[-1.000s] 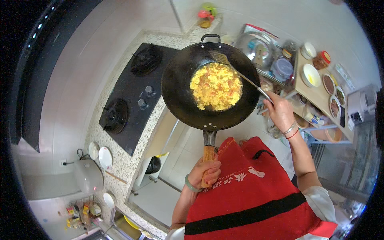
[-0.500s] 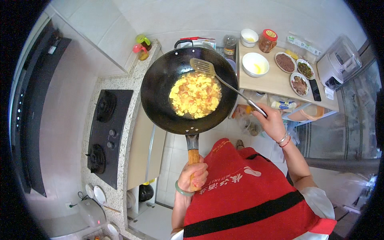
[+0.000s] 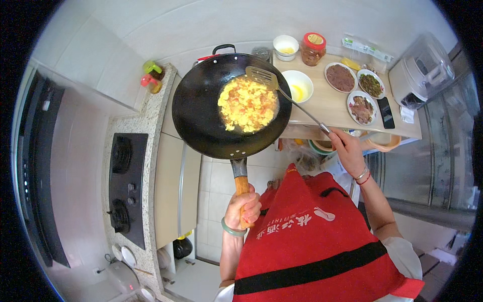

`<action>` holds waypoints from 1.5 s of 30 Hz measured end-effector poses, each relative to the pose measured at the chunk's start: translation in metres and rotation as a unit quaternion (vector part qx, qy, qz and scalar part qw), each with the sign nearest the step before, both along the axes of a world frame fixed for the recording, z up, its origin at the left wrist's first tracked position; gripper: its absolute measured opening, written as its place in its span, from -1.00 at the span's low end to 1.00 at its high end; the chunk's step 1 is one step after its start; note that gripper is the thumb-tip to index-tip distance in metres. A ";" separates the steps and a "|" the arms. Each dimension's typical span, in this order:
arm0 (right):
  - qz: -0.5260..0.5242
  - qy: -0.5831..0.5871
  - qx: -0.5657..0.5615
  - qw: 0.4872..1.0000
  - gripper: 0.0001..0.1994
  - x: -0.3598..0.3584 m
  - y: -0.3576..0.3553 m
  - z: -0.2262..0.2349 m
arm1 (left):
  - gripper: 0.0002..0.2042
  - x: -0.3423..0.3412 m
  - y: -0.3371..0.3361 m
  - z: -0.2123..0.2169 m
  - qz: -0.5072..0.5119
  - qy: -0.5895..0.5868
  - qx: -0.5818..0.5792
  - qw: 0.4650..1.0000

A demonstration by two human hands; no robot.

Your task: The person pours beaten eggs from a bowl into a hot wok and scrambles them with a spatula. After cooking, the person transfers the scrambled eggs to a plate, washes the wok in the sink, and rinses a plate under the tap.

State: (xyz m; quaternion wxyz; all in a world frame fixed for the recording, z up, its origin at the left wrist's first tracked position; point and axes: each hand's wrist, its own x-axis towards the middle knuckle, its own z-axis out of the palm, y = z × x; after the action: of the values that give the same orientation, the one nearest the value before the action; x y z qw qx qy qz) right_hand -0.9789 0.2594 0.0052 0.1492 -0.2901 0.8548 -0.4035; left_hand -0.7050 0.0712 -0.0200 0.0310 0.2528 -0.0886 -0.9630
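My left hand (image 3: pixel 242 207) is closed round the wooden handle of a black wok (image 3: pixel 198 118), which is lifted in front of me, away from the stove. Yellow scrambled egg with reddish bits (image 3: pixel 247 105) lies in the wok, toward its right side. A slotted metal spatula (image 3: pixel 297 103) is gripped by its dark-ended handle in my right hand (image 3: pixel 347 150). Its blade is over the wok's upper right, at the edge of the egg. Just right of the wok, a white bowl (image 3: pixel 300 86) with yellow residue stands on the wooden counter.
A two-burner stove (image 3: pixel 128 189) is set in the speckled counter at left. On the wooden counter (image 3: pixel 322 108) are plates of minced meat (image 3: pixel 340 78), green pieces (image 3: pixel 371 85) and sliced meat (image 3: pixel 361 108), a phone (image 3: pixel 386 112), a red-lidded jar (image 3: pixel 313 49) and a white appliance (image 3: pixel 420 70).
The view has turned toward the right-hand counter, and the wok now sits nearer that counter's bowl. The egg has shifted toward the wok's right side. Both grips are the same.
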 end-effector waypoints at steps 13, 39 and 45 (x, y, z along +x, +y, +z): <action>0.009 0.058 -0.022 0.998 -0.76 -0.008 0.003 -0.020 | -0.91 -0.035 -0.015 0.000 -0.024 -0.025 -0.007 0.999; 0.131 0.082 -0.023 0.988 -0.74 -0.098 0.024 -0.041 | -0.87 -0.088 0.058 0.007 0.061 -0.085 -0.045 0.993; 0.124 0.069 -0.035 0.989 -0.74 -0.103 0.028 -0.044 | -0.88 -0.092 0.063 0.008 0.068 -0.086 -0.053 0.993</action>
State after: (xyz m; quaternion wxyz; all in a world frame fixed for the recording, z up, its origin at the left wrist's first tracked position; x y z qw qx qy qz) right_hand -1.0815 0.2873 -0.0388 0.1285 -0.4264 0.8059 -0.3902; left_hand -0.7974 0.1342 -0.0121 0.1021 0.3378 -0.1240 -0.9274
